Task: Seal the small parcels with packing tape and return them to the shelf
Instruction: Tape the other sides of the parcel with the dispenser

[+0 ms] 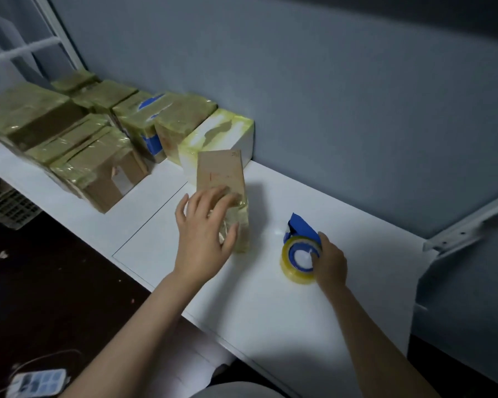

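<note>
Sealing step: a partly taped small parcel [220,173] is being steadied on the white table [270,305] by the left hand [206,234], fingers spread, while the tape dispenser [299,248] to its right is being gripped by the right hand [329,262]. Another strip seems needed.

Bare left hand [204,234], bare right hand [329,262], forearms uncovered throughout.

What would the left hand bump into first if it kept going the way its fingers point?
The left hand rests on the brown parcel. Going on past it, it would probably meet the white taped box behind, though depth is hard to judge.
</note>
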